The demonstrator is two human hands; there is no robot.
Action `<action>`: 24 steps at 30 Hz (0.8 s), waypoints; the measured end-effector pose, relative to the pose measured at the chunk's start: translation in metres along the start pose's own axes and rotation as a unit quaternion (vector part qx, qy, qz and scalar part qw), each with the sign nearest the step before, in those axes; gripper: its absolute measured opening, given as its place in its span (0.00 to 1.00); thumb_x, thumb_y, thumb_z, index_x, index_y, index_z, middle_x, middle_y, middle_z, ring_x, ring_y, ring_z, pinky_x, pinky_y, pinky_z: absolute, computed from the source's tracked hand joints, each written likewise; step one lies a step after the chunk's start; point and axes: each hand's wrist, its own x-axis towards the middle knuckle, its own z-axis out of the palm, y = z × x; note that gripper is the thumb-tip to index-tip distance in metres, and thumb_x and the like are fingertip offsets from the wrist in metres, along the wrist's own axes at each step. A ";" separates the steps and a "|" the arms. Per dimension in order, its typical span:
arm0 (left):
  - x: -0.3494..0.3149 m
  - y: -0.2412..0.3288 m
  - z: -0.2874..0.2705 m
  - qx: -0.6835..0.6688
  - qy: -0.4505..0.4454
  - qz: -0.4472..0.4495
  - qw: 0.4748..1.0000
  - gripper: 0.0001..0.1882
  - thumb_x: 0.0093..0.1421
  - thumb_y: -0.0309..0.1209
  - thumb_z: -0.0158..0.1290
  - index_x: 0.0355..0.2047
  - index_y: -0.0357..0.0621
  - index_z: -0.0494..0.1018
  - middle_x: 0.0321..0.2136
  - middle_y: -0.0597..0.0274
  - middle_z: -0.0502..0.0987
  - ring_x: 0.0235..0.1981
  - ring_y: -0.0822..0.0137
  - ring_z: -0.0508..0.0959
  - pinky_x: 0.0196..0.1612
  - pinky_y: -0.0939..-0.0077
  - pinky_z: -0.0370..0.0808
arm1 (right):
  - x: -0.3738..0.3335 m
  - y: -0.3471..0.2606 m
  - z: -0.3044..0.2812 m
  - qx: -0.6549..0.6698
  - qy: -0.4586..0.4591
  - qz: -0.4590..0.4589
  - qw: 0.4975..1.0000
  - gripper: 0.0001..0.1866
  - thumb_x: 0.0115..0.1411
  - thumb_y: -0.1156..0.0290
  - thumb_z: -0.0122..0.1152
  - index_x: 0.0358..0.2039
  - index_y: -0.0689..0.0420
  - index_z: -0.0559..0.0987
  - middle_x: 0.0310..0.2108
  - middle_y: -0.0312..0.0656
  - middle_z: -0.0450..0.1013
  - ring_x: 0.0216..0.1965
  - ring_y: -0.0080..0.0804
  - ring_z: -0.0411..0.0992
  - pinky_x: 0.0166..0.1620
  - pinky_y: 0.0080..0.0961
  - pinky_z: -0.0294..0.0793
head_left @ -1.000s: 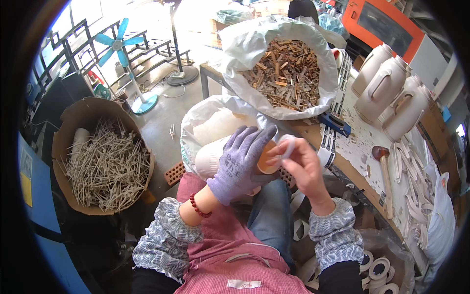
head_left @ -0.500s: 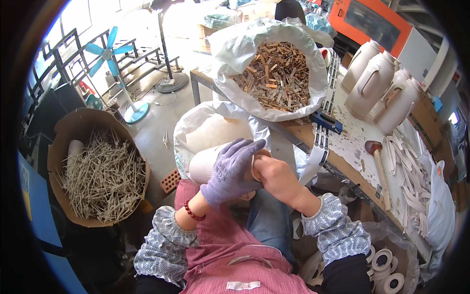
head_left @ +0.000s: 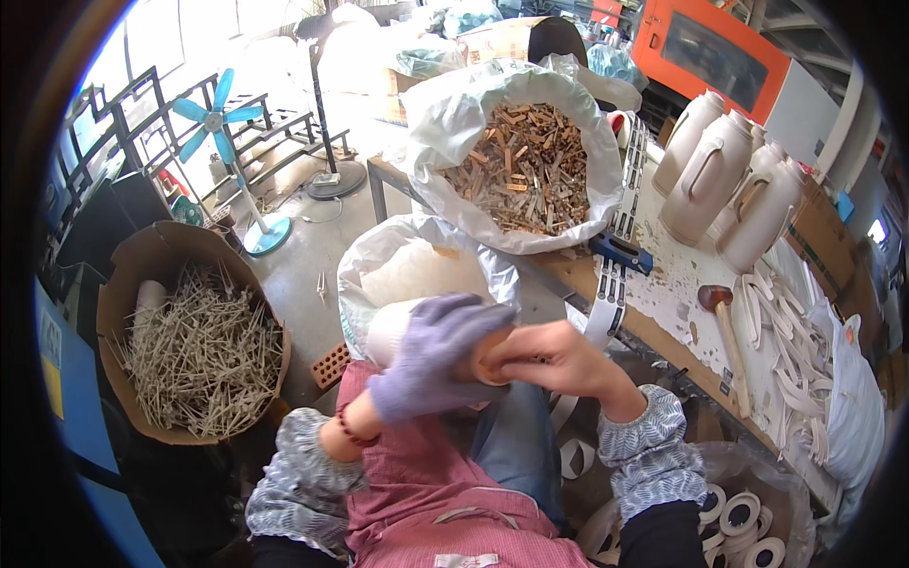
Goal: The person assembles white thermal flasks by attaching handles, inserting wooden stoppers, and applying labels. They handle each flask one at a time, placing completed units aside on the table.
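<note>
A cream, ribbed cylinder (head_left: 383, 334), probably a jug body, lies sideways above my lap with its open end to the right. My left hand (head_left: 431, 364), in a purple-grey glove and blurred by motion, wraps round it near that end. At the open end is my bare right hand (head_left: 561, 360), its fingers pinched together at the brownish rim; whatever they grip is hidden. Just beyond the cylinder stands a white-lined sack (head_left: 355, 275). A larger white sack (head_left: 431, 180) holds small brownish strips (head_left: 525, 170) on the bench edge.
On the left is a cardboard box (head_left: 123, 284) of thin pale sticks. The bench (head_left: 653, 303) at right bears cream jugs (head_left: 705, 175), a mallet (head_left: 727, 346), a blue tool (head_left: 620, 254) and pale handles (head_left: 781, 350). White rings (head_left: 739, 511) fill a bag below. A perforated brick (head_left: 329, 366) lies near my knee.
My right hand has turned and shifted slightly right, its fingers pinching at the rim. The left hand has moved a little left and lower, still round the cylinder. The view has tilted slightly.
</note>
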 end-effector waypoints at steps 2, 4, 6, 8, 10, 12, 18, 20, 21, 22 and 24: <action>-0.016 0.003 -0.037 -0.059 0.103 -0.072 0.990 0.42 0.44 0.38 0.67 0.61 0.50 0.63 0.53 0.56 0.69 0.54 0.56 0.70 0.57 0.57 0.68 | 0.019 0.007 -0.026 0.040 0.093 -0.080 0.992 0.07 0.59 0.77 0.61 0.37 0.65 0.81 0.31 0.42 0.78 0.33 0.26 0.76 0.38 0.22 0.76; -0.040 0.021 -0.068 -0.206 0.300 -0.203 0.909 0.42 0.49 0.35 0.65 0.63 0.45 0.59 0.55 0.58 0.67 0.55 0.59 0.69 0.57 0.61 0.68 | 0.053 0.043 -0.051 -0.068 0.239 0.029 0.968 0.09 0.61 0.77 0.57 0.41 0.63 0.81 0.29 0.39 0.78 0.30 0.22 0.75 0.35 0.19 0.75; -0.061 0.017 -0.078 -0.309 0.412 -0.289 0.806 0.41 0.53 0.33 0.61 0.65 0.41 0.54 0.56 0.59 0.65 0.55 0.61 0.68 0.57 0.64 0.68 | 0.082 0.125 -0.085 -0.190 0.317 0.033 0.929 0.09 0.61 0.76 0.55 0.39 0.61 0.82 0.31 0.42 0.81 0.31 0.24 0.78 0.35 0.20 0.75; -0.121 -0.002 -0.084 -0.355 0.400 -0.393 0.748 0.41 0.56 0.34 0.58 0.66 0.39 0.51 0.55 0.60 0.65 0.55 0.64 0.67 0.57 0.67 0.67 | 0.115 0.188 -0.103 -0.336 0.319 0.040 0.885 0.08 0.56 0.72 0.59 0.36 0.55 0.83 0.31 0.46 0.79 0.33 0.39 0.79 0.38 0.30 0.76; -0.232 -0.037 -0.057 -0.449 0.293 -0.484 0.691 0.39 0.56 0.34 0.58 0.65 0.38 0.55 0.54 0.60 0.68 0.53 0.68 0.68 0.57 0.70 0.68 | 0.146 0.231 -0.117 -0.393 0.305 0.062 0.865 0.09 0.56 0.72 0.57 0.36 0.55 0.83 0.31 0.49 0.78 0.35 0.46 0.77 0.39 0.38 0.76; -0.248 -0.007 -0.047 -0.338 0.077 -0.596 0.725 0.31 0.55 0.33 0.60 0.58 0.37 0.66 0.51 0.59 0.72 0.54 0.66 0.69 0.58 0.68 0.66 | 0.165 0.259 -0.130 -0.473 0.281 0.117 0.827 0.10 0.57 0.73 0.53 0.36 0.57 0.83 0.31 0.50 0.78 0.35 0.49 0.77 0.40 0.41 0.75; -0.174 -0.005 -0.079 -0.284 -0.089 -0.455 0.839 0.32 0.51 0.40 0.66 0.55 0.42 0.70 0.58 0.49 0.67 0.59 0.58 0.67 0.61 0.65 0.64 | 0.168 0.270 -0.122 -0.516 0.203 0.191 0.810 0.10 0.58 0.73 0.53 0.35 0.57 0.82 0.32 0.51 0.78 0.33 0.53 0.76 0.39 0.44 0.75; -0.138 -0.001 -0.067 -0.265 -0.157 -0.371 0.876 0.35 0.53 0.42 0.64 0.59 0.45 0.67 0.58 0.49 0.67 0.58 0.57 0.69 0.60 0.65 0.66 | 0.156 0.246 -0.104 -0.467 0.183 0.164 0.849 0.10 0.59 0.69 0.54 0.36 0.55 0.82 0.33 0.51 0.77 0.34 0.51 0.76 0.39 0.43 0.74; -0.121 0.004 -0.055 -0.234 -0.207 -0.317 0.895 0.36 0.53 0.43 0.63 0.60 0.46 0.65 0.57 0.48 0.67 0.57 0.55 0.70 0.58 0.64 0.68 | 0.147 0.234 -0.103 -0.446 0.175 0.154 0.864 0.10 0.59 0.67 0.55 0.37 0.54 0.82 0.33 0.51 0.77 0.35 0.51 0.76 0.40 0.42 0.73; -0.116 0.003 -0.034 -0.170 -0.219 -0.260 0.925 0.35 0.55 0.44 0.61 0.61 0.48 0.64 0.55 0.48 0.69 0.54 0.54 0.72 0.55 0.64 0.70 | 0.143 0.235 -0.104 -0.427 0.194 0.168 0.867 0.10 0.58 0.66 0.57 0.38 0.50 0.82 0.33 0.49 0.77 0.35 0.50 0.75 0.39 0.42 0.73; -0.111 -0.011 0.001 -0.114 -0.243 -0.229 0.936 0.31 0.57 0.42 0.58 0.61 0.52 0.65 0.45 0.49 0.75 0.41 0.50 0.78 0.43 0.63 0.76 | 0.130 0.234 -0.117 -0.437 0.238 0.136 0.857 0.10 0.57 0.66 0.58 0.37 0.51 0.83 0.32 0.48 0.77 0.35 0.49 0.75 0.39 0.41 0.73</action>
